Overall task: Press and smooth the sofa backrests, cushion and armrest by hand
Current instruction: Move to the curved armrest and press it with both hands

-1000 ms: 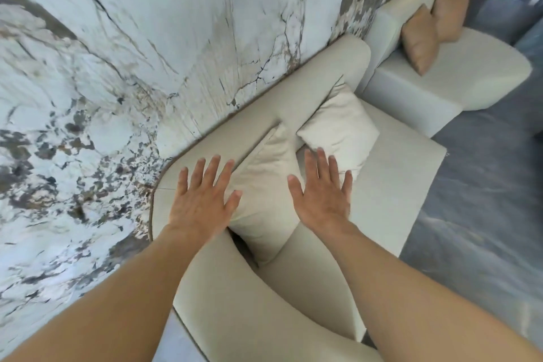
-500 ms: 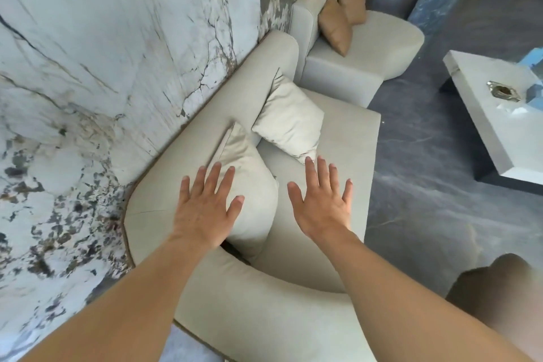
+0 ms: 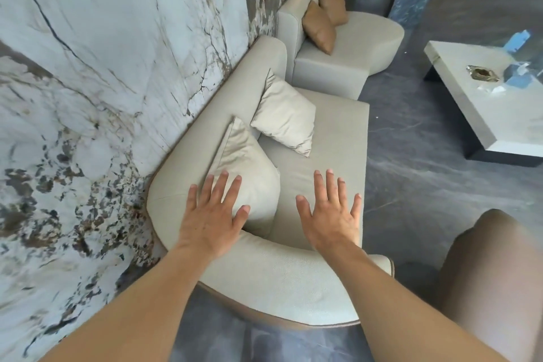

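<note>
Our left hand [image 3: 213, 216] and right hand [image 3: 330, 214] reach forward, palms down, fingers spread, gripping nothing. The cream sofa [image 3: 293, 282] sits below them, with a cushion [image 3: 246, 176] at twelve o'clock from our left hand.

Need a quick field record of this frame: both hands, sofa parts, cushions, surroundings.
left hand: open, fingers spread, over the near cream cushion and curved armrest; contact unclear
right hand: open, fingers spread, above the seat; contact unclear
far cream cushion: leaning on the backrest
second sofa: beyond, two tan cushions
wall: marble, along the backrest
coffee table: right, small items on top
</note>
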Motion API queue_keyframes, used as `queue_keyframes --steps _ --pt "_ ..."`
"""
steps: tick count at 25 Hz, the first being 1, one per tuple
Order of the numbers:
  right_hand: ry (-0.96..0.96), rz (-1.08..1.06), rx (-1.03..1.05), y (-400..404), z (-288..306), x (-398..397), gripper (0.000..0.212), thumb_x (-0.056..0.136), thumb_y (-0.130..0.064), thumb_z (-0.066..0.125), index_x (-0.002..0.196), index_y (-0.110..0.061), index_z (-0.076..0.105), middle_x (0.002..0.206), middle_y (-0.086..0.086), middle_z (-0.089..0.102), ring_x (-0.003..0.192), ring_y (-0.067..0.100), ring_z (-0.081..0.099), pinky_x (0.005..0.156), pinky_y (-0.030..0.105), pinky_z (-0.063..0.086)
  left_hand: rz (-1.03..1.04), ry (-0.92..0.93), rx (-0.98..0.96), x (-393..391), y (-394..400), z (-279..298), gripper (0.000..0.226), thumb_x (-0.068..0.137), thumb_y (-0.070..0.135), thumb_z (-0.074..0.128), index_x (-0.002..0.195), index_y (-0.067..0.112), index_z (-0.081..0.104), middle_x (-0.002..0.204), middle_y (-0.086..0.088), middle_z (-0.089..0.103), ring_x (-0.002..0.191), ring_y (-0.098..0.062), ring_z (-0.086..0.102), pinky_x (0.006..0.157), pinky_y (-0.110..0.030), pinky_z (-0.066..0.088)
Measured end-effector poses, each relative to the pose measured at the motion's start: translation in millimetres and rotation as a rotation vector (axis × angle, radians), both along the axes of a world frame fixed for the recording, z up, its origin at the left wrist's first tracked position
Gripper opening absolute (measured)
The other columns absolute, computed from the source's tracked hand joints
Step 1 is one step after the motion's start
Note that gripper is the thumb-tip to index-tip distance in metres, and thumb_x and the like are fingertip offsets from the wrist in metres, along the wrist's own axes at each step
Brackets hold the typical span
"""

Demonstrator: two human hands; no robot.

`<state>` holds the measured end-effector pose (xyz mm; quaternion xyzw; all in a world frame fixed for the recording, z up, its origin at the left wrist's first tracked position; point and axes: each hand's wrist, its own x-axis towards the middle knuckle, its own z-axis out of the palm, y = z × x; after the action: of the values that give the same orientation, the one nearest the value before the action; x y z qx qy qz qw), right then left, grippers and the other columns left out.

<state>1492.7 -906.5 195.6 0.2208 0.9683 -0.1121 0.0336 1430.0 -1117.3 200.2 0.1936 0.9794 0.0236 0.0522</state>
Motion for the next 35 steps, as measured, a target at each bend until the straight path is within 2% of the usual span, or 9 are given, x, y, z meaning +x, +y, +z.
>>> queue_keyframes --steps 6,13,18,22,25,27,30,35 --pt "-0.01 -0.061 0.007 -45 -37 19 0.069 0.09 -0.062 0.003 0.15 -0.033 -0.016 0.16 -0.01 -0.02 0.146 0.013 -0.019 0.113 0.046 -0.02 -0.112 -0.023 0.05 -5 -37 -35 0.065 0.093 0.057 0.006 0.15 0.033 -0.012 0.162 0.004 -0.012 0.147 -0.02 -0.015 0.118 -0.046 -0.011" --pt "-0.119 -0.126 -0.035 -101 -133 53 0.072 0.087 -0.066 0.003 0.151 -0.035 -0.008 0.161 -0.013 -0.015 0.145 0.009 -0.02 0.113 0.042 -0.022 -0.216 -0.165 0.028 6 -79 -138 0.065 0.092 0.057 0.006 0.15 0.032 -0.012 0.162 0.003 -0.012 0.148 -0.021 -0.014 0.118 -0.045 -0.012" --pt "-0.188 -0.16 -0.001 -102 -186 81 0.078 0.082 -0.069 -0.006 0.152 -0.033 -0.008 0.162 -0.009 -0.014 0.147 0.013 -0.019 0.117 0.045 -0.016 -0.29 -0.188 0.024 13 -81 -195 0.072 0.084 0.064 -0.008 0.15 0.034 -0.013 0.162 0.005 -0.014 0.147 -0.02 -0.017 0.117 -0.043 -0.016" --pt "-0.114 -0.211 0.004 -87 -212 96 0.079 0.082 -0.069 -0.008 0.153 -0.033 0.0 0.162 -0.012 -0.01 0.147 0.011 -0.016 0.119 0.045 -0.011 -0.305 -0.11 0.041 6 -60 -222 0.076 0.086 0.066 -0.004 0.152 0.031 0.003 0.163 0.005 -0.001 0.148 -0.021 -0.01 0.118 -0.047 -0.012" --pt "-0.033 -0.21 0.017 -84 -236 99 0.068 0.092 -0.065 0.006 0.153 -0.036 0.003 0.162 -0.014 -0.006 0.147 0.009 -0.014 0.119 0.044 -0.01 -0.297 0.012 0.041 9 -50 -242 0.073 0.088 0.063 0.015 0.15 0.026 0.024 0.16 -0.001 0.021 0.148 -0.027 0.011 0.118 -0.054 0.004" --pt "0.062 -0.232 0.064 -86 -251 98 0.066 0.093 -0.062 0.014 0.153 -0.033 0.014 0.163 -0.011 0.007 0.149 0.014 -0.002 0.118 0.043 -0.008 -0.309 0.085 0.064 11 -50 -253 0.069 0.088 0.06 0.025 0.146 0.023 0.034 0.155 -0.004 0.034 0.144 -0.03 0.023 0.117 -0.056 0.012" --pt "0.214 -0.257 0.147 -87 -263 98 0.063 0.094 -0.056 0.024 0.149 -0.027 0.031 0.158 -0.003 0.03 0.146 0.023 0.021 0.116 0.049 0.005 -0.313 0.151 0.104 10 -49 -257 0.067 0.087 0.056 0.03 0.143 0.021 0.04 0.151 -0.006 0.04 0.14 -0.032 0.029 0.115 -0.057 0.016" --pt "0.255 -0.258 0.164 -87 -270 97 0.065 0.092 -0.055 0.023 0.149 -0.025 0.033 0.157 -0.001 0.032 0.145 0.025 0.023 0.116 0.052 0.01 -0.304 0.184 0.099 13 -50 -260 0.068 0.087 0.055 0.027 0.146 0.022 0.035 0.153 -0.006 0.037 0.142 -0.032 0.027 0.116 -0.057 0.014"
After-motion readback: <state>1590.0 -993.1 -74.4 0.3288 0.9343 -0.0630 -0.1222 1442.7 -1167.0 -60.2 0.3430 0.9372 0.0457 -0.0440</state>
